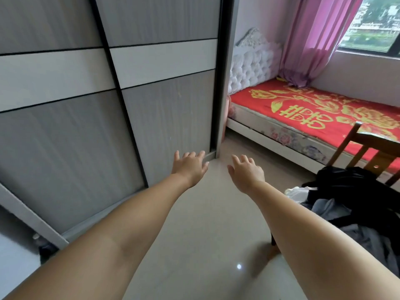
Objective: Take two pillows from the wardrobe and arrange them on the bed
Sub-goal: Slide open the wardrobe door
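The wardrobe [164,118] fills the left side, its grey sliding doors with white bands closed. No pillow is visible. The bed [303,118] stands at the right, covered by a red sheet with gold flowers, and has a white tufted headboard [251,66]. Both my arms stretch forward. My left hand [190,166] is empty with fingers apart, near the lower right edge of the right door. My right hand [246,169] hovers over the floor beside it, also empty with fingers spread.
A wooden chair [368,148] at the right carries a pile of dark clothes [350,195]. A pink curtain [313,40] hangs by the window over the bed's head. Pale glossy floor [205,245] lies between wardrobe and bed.
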A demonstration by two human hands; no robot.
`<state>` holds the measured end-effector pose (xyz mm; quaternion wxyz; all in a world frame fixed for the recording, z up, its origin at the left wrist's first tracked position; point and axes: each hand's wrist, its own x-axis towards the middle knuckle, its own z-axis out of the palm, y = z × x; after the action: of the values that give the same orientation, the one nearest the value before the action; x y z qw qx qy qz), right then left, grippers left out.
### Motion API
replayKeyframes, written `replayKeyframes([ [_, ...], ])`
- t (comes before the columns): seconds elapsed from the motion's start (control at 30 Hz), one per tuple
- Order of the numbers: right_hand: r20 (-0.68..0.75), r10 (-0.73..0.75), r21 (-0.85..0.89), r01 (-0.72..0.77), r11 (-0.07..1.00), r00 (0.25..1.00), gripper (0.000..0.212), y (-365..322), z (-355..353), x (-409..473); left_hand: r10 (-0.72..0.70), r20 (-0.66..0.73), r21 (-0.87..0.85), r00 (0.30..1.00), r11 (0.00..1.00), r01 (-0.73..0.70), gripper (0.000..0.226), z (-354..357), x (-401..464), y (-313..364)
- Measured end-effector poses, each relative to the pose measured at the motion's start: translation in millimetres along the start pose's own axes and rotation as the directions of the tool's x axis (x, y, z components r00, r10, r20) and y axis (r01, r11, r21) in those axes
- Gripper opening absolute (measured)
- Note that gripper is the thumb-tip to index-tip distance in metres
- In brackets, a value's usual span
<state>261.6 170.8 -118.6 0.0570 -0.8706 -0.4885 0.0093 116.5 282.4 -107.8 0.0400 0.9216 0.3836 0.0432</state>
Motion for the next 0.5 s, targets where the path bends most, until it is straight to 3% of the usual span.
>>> replayKeyframes([
  [0.27, 0.000, 0.058, 0.022, -0.058, 0.998, 0.998, 0.041, 10.9, -3.8, 142.1, 0.062, -0.001, 0.031, 0.998, 0.998, -0.062, 0.051, -2.5, 151.3, -19.4],
  [0.5, -0.066, 0.052, 0.024, -0.051, 0.998, 0.996, 0.038, 55.9, -17.0, 325.7, 0.078, -0.078, 0.078, 0.994, 0.994, -0.072, 0.050, -14.9, 343.5, -18.7],
])
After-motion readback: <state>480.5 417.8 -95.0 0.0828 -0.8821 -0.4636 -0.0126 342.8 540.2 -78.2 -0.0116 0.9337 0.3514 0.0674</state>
